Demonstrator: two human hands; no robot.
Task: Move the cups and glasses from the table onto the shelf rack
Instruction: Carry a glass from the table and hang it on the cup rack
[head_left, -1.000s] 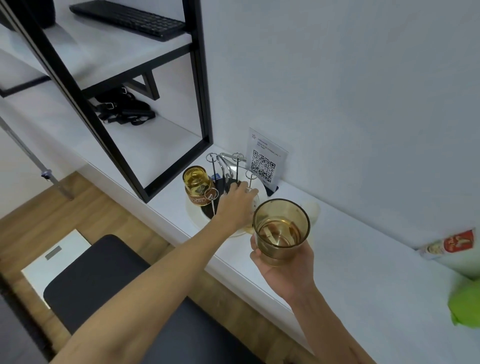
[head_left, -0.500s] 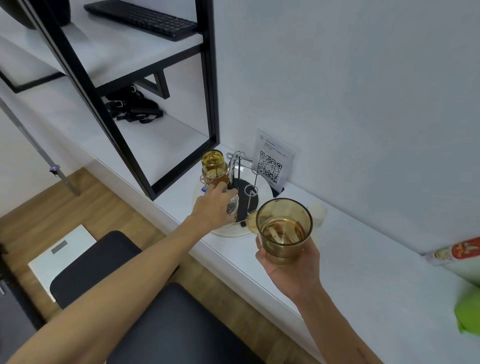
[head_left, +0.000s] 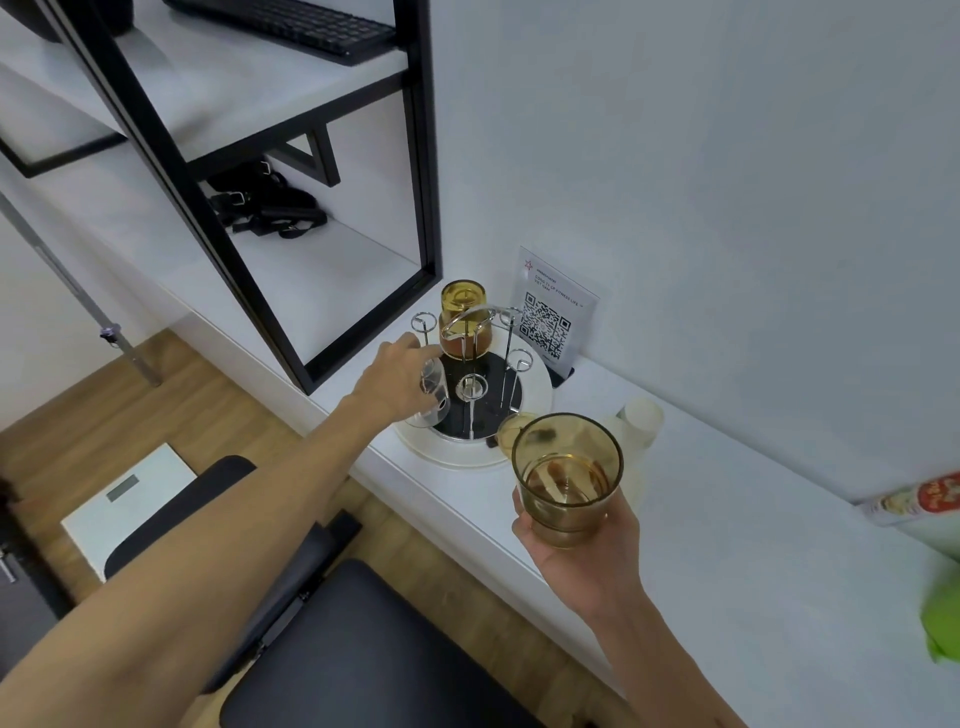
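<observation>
**Clear glass at the rack, amber glass held aloft**

Left hand stretched forward on a long, nearly straight arm, knuckles up, grip curled around a small clear glass tipped on its side at the 9 o'clock edge of the round cup rack. Right hand raised at 5 o'clock from the rack, palm up, wrist bent back, grip wrapped around the base of an upright amber glass, mouth open to the camera. On the rack at 12 o'clock, an amber cup inverted over a wire peg. Another amber cup partly hidden behind the held glass. Rack standing on the white table, QR-code card just behind it at 1 o'clock.
</observation>
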